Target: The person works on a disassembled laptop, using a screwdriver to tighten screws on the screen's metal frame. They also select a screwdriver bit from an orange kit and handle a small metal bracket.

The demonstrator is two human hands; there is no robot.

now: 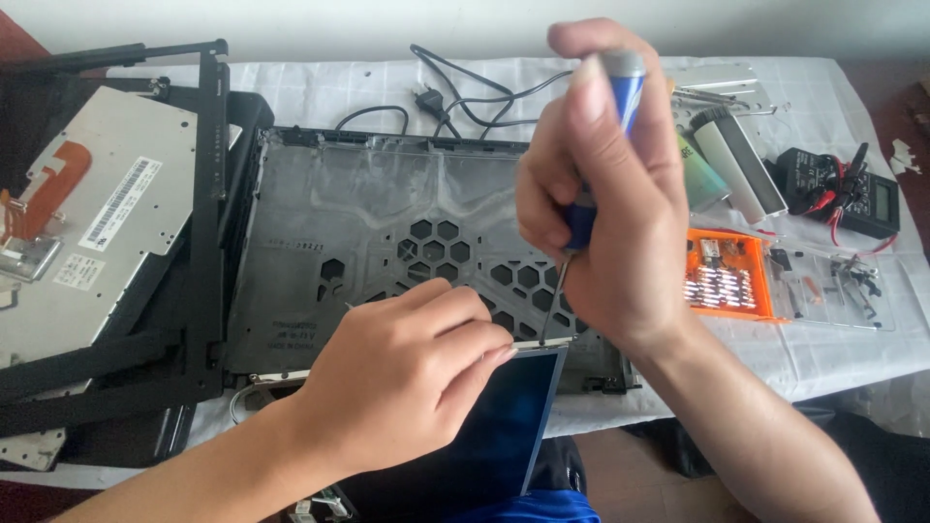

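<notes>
Right hand (pixel 615 208) clenched round blue-handled screwdriver (pixel 593 184), tip down at metal laptop panel (pixel 387 242) near desk's front edge; left hand (pixel 407 373) curled, fingertips seemingly steadying dark screen (pixel 504 426) corner beside tip; orange bit case (pixel 727 276) rightward.

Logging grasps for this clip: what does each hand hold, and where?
Right hand grips the screwdriver by its blue handle. Left hand steadies the panel's top edge.

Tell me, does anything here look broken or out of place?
Nothing looks broken. The laptop lid lies opened up, its screen panel hanging over the table edge under the left hand. The right hand holds a screwdriver.
</notes>
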